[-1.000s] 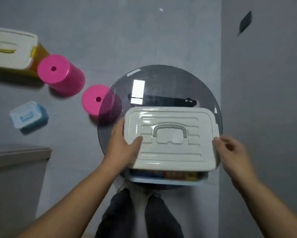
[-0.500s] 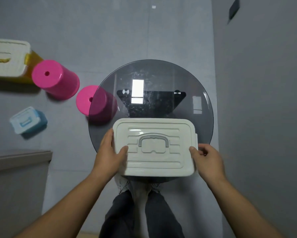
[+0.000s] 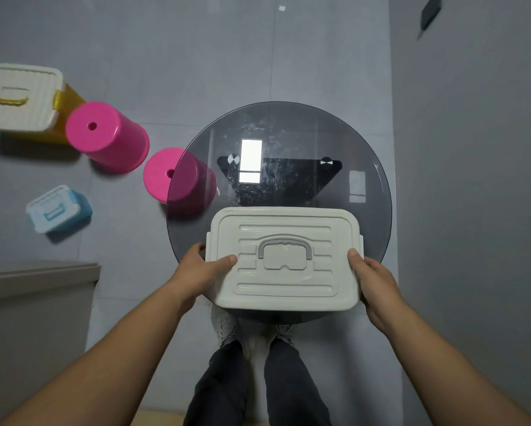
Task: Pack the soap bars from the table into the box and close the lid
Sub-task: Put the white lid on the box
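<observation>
A white lid [image 3: 284,258] with a grey handle lies flat over the box at the near edge of the round dark glass table [image 3: 288,139]. The box and the soap bars are hidden beneath it. My left hand [image 3: 201,267] grips the lid's left edge, thumb resting on top. My right hand [image 3: 373,276] holds the lid's right edge, thumb on its corner.
Two pink stools stand on the floor left of the table, one [image 3: 107,136] farther left and one [image 3: 178,179] partly under the glass. A yellow box with a white lid [image 3: 18,98] and a small blue box [image 3: 58,209] lie further left. A grey cabinet [image 3: 37,302] stands at near left.
The lid has come down from a tilted position, where soap bars showed under its near edge, and now covers the box. Both hands shifted along with it to its side edges.
</observation>
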### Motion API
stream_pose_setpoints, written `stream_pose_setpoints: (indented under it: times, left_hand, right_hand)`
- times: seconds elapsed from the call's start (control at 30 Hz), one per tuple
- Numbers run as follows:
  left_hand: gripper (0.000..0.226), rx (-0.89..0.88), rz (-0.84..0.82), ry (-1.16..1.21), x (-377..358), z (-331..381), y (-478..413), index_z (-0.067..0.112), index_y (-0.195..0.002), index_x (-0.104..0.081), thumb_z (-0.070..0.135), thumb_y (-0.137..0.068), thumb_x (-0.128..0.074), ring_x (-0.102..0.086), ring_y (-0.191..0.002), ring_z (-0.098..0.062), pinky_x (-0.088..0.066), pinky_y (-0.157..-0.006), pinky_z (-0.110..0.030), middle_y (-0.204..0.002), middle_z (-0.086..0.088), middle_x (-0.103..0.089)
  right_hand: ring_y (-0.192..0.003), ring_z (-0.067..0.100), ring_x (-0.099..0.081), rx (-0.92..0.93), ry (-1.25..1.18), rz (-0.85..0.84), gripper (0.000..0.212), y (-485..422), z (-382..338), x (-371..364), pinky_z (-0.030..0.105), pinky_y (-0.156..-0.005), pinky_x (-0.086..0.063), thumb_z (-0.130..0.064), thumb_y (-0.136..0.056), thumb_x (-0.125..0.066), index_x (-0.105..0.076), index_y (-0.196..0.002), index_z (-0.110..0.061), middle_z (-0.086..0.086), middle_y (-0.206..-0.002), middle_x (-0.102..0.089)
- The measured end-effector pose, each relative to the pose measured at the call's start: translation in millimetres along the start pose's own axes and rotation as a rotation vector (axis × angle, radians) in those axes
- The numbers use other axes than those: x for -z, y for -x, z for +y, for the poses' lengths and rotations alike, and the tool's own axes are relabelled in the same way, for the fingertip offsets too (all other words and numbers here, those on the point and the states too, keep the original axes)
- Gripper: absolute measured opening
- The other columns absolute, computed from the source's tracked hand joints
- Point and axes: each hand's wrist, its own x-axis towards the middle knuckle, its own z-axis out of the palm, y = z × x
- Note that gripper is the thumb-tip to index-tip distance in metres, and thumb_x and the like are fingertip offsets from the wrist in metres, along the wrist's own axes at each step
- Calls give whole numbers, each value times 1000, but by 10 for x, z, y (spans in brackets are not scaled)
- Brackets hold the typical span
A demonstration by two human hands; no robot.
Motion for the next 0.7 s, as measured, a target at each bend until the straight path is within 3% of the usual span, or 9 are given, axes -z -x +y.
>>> stream_pose_setpoints:
  times: [0.13, 0.2, 0.33, 0.4, 0.53, 0.7]
  left_hand:
    - [73, 44, -52, -40, 82, 17, -68, 11, -137, -54, 30, -76, -90, -66, -112, -30, -54, -102, -50, -129, -9, -67]
    - [68, 35, -23, -58, 101, 32, -71, 11, -128, -57, 29, -73, -92, -66, -108, -30, -55, -99, -48, -121, -8, -67]
    - [52, -30, 100, -95, 64, 40, -17, 12, -107, -61, 25, -69, -95, -64, -85, -16, -56, -80, -39, -102, -3, -69]
    - [53, -78, 156, -163, 19, 47, 11, 12, -107, -59, 27, -69, -94, -63, -84, -16, -57, -80, -42, -98, 0, -66]
    - [49, -67, 166, -121, -13, 98, 40, 15, -108, -64, 21, -70, -94, -66, -93, -28, -59, -87, -45, -104, -5, -70]
    - [41, -42, 191, -131, -4, 112, 29, 15, -97, -67, 20, -68, -96, -68, -90, -30, -60, -87, -46, -91, -2, -70]
  right_hand:
    - [-106, 26, -72, 4, -34, -16, 54, -65, 19, 27, 42, -93, -57, -43, -88, -72, -61, -131, -12, 4, -118, -75]
    - [-104, 25, -71, 56, 10, 36, 54, -80, 6, 50, 39, -92, -56, -37, -86, -77, -61, -131, -11, 5, -117, -74]
    - [-85, 17, -69, 166, 94, 131, 38, -14, -56, 4, 26, -68, -52, -25, -87, -77, -67, -118, -5, 7, -105, -74]
    - [-77, 12, -65, 216, 144, 173, 31, 39, -68, -55, 21, -60, -46, -23, -90, -74, -68, -115, -6, 7, -99, -71]
    - [-85, 19, -67, 253, 175, 216, 27, 95, -42, -127, 24, -68, -49, -23, -94, -69, -70, -118, -10, 5, -100, -73]
    - [-90, 22, -70, 242, 217, 257, 28, 99, -23, -166, 30, -78, -53, -27, -95, -66, -73, -118, -11, 2, -100, -76]
